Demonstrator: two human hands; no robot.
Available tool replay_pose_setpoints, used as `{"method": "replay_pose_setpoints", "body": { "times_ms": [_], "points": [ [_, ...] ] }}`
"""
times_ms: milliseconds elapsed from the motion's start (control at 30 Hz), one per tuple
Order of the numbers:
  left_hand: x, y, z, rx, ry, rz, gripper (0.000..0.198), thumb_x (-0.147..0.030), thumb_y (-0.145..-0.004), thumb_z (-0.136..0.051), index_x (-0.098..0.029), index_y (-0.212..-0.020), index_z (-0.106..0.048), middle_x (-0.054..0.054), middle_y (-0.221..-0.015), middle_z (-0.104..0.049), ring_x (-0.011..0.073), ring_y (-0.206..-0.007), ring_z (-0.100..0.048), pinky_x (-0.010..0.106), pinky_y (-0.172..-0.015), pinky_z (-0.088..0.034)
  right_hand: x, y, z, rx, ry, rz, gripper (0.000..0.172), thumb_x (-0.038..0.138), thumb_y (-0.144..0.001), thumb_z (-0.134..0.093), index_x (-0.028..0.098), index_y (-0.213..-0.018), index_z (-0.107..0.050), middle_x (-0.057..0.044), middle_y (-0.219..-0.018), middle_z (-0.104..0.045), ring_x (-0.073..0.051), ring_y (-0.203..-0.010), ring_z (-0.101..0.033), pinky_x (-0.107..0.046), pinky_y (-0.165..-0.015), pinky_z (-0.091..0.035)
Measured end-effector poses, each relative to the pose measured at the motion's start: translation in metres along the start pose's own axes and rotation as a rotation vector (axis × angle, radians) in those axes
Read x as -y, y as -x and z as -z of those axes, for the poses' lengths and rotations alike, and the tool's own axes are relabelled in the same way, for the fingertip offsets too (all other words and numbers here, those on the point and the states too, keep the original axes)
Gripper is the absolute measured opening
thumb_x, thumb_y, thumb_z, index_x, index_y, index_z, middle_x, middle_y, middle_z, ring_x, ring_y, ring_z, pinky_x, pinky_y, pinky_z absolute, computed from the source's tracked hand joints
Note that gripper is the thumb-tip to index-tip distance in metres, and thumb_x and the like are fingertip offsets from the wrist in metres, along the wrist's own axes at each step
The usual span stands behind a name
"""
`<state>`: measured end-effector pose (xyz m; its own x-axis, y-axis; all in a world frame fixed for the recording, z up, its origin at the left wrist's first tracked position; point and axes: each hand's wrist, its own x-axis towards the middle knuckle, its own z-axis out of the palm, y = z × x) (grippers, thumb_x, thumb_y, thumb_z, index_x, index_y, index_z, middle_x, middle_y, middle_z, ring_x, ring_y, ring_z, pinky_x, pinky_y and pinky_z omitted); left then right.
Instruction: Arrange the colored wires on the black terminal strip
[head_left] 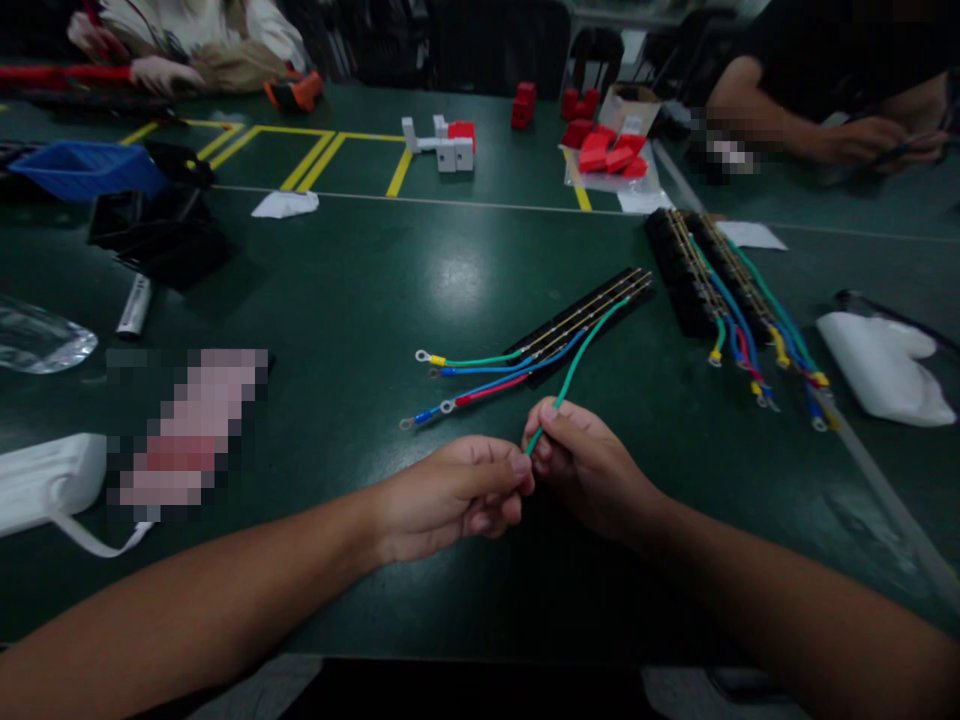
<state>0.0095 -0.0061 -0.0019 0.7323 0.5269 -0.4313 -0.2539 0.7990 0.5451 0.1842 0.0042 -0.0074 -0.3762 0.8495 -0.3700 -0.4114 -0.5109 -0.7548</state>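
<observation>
Both hands meet at the free end of a green wire [574,362]. My right hand [592,465] pinches the wire between thumb and fingers. My left hand [472,485] closes on its end, which the fingers hide. From there the wire runs up to a black strip [577,318] with brass-coloured bars lying on the table. More leads leave the strip toward the left: a green wire [480,360] with a yellow ring terminal [431,358], blue wires [487,371] with blue-sleeved terminals, and a red wire [491,388] with a ring terminal.
Two similar wired strips [686,275] lie at right, beside a white item [885,365]. Red parts [611,150] and grey-and-red blocks [455,150] sit farther back. Left are a blue bin [90,170], black bins [157,225], a marker [135,305] and a power strip [52,480]. Two people sit opposite.
</observation>
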Motion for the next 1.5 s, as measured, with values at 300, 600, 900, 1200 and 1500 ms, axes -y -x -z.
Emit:
{"method": "replay_pose_setpoints", "body": {
  "times_ms": [300,600,900,1200,1500],
  "points": [
    [0.0015,-0.0002,0.0009,0.008,-0.004,-0.002,0.023,-0.031,-0.089,-0.065,-0.010,-0.080,-0.063,0.001,-0.061,-0.062,0.0020,-0.042,-0.048,0.011,-0.044,-0.036,0.0002,-0.0005,0.0010,-0.006,0.002,-0.010,0.025,0.041,-0.084,-0.070,0.017,-0.078,-0.063,0.003,-0.058,-0.052,-0.009,-0.051,-0.049,-0.022,-0.050,-0.040],
    [0.0000,-0.0013,0.0033,0.032,0.044,-0.006,0.021,-0.029,-0.087,-0.066,-0.009,-0.084,-0.065,0.004,-0.064,-0.066,0.0049,-0.041,-0.055,0.012,-0.041,-0.040,0.0004,-0.0009,-0.0003,0.021,-0.023,0.009,0.026,0.040,-0.085,-0.069,0.016,-0.077,-0.062,0.003,-0.058,-0.052,-0.008,-0.050,-0.049,-0.021,-0.050,-0.039],
    [0.0033,-0.0001,-0.0006,-0.034,0.020,-0.045,0.024,-0.031,-0.082,-0.075,-0.012,-0.079,-0.060,-0.002,-0.058,-0.061,0.0016,-0.041,-0.050,0.009,-0.041,-0.038,-0.0015,-0.0020,0.0028,0.017,0.001,0.015,0.026,0.040,-0.088,-0.065,0.017,-0.078,-0.063,0.003,-0.060,-0.052,-0.008,-0.053,-0.050,-0.021,-0.054,-0.041],
    [0.0023,-0.0011,0.0019,0.001,0.003,-0.013,0.026,-0.034,-0.085,-0.072,-0.011,-0.080,-0.060,0.000,-0.061,-0.063,0.0022,-0.043,-0.052,0.009,-0.042,-0.039,-0.0006,-0.0013,0.0028,0.013,0.003,0.000,0.026,0.040,-0.087,-0.066,0.016,-0.078,-0.064,0.003,-0.058,-0.053,-0.008,-0.051,-0.049,-0.021,-0.052,-0.040],
    [0.0021,-0.0005,0.0005,0.008,-0.030,-0.011,0.026,-0.036,-0.088,-0.069,-0.011,-0.083,-0.063,0.002,-0.065,-0.066,0.0029,-0.045,-0.055,0.009,-0.042,-0.041,-0.0006,-0.0012,0.0033,0.014,0.010,-0.020,0.026,0.041,-0.086,-0.069,0.016,-0.080,-0.064,0.003,-0.057,-0.055,-0.008,-0.049,-0.051,-0.020,-0.050,-0.040]
  ]
}}
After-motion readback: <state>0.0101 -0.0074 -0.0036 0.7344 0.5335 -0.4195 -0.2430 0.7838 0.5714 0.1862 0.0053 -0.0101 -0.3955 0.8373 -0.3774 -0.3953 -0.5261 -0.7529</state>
